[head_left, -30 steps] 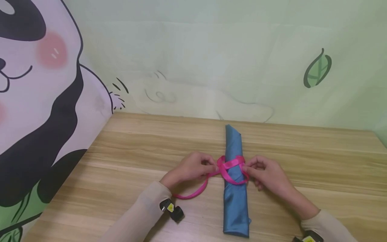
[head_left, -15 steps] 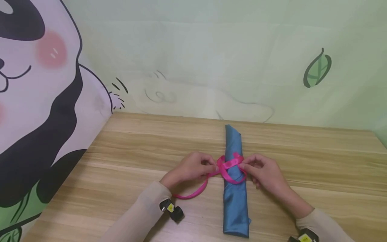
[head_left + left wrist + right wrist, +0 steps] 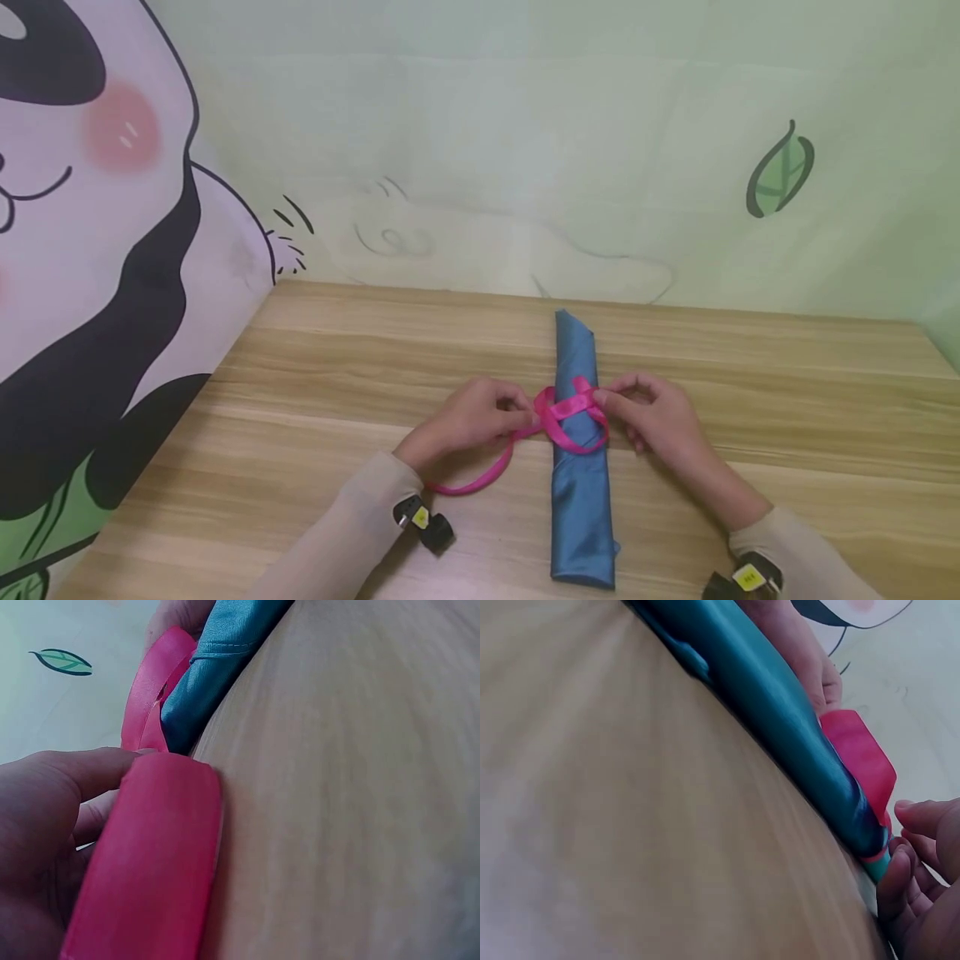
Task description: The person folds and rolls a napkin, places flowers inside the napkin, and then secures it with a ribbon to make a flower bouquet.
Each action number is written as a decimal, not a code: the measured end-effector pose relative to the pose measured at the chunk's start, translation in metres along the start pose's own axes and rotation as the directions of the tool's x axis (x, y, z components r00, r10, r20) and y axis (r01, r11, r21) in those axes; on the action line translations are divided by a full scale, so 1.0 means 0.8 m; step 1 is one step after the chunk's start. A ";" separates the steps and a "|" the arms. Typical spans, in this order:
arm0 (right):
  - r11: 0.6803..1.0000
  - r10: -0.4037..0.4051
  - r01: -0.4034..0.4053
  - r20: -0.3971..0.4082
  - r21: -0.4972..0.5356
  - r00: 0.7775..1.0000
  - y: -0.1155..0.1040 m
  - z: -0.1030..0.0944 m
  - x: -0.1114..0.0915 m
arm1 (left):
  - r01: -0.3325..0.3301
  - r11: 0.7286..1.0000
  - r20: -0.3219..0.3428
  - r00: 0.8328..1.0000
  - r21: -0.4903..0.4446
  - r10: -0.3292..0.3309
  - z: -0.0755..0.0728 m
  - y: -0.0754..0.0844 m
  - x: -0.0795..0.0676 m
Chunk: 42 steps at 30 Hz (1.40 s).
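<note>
A shiny blue cloth bundle, long and narrow like a roll, lies lengthwise on the wooden table. Around its middle runs a pink ribbon, with a loop hanging over the front of the bundle. Just left of the bundle, the left hand pinches the ribbon; a long tail curves down beneath that wrist. On the other side, the right hand holds the ribbon between thumb and fingers at the bundle's edge. In the left wrist view a wide stretch of ribbon covers part of the fingers.
The wooden table reaches back to a pale green wall with a leaf drawing. A large panda picture covers the left side. Small black cameras sit on both wrists, the left camera close to the tabletop.
The right hand has shifted slightly left and up along the bundle's right edge, and a short ribbon piece now sticks up above the band. The left hand keeps its place.
</note>
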State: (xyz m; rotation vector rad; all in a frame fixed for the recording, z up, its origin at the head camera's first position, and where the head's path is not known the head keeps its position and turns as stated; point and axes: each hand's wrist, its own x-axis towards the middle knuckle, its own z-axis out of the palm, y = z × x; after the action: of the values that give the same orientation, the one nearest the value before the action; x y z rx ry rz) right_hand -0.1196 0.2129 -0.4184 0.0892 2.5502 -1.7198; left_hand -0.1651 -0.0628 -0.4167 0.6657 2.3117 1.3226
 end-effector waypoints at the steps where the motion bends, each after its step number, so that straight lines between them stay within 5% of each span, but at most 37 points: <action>1: 1.000 0.002 -0.002 -0.004 -0.004 1.000 0.000 -0.001 0.002 | 0.000 1.000 -0.001 1.000 -0.003 0.000 0.000 0.000 0.000; 16: 0.976 -0.076 0.090 0.074 -0.197 0.994 -0.018 0.006 0.029 | 0.017 1.000 -0.007 1.000 0.000 -0.017 0.003 -0.002 0.000; 27: 0.972 -0.100 0.117 0.090 -0.205 0.991 -0.021 0.010 0.032 | 0.018 1.000 -0.013 1.000 -0.001 -0.018 0.003 -0.003 0.000; 42: 0.993 -0.040 0.039 0.010 0.116 0.999 -0.016 0.004 0.038 | 0.020 1.000 -0.007 1.000 0.006 -0.020 0.001 -0.003 0.001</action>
State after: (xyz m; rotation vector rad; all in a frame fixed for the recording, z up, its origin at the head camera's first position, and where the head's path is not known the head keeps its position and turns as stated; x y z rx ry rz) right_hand -0.1510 0.2055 -0.4106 0.0346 2.4591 -1.8754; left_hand -0.1658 -0.0628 -0.4190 0.6389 2.3226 1.3116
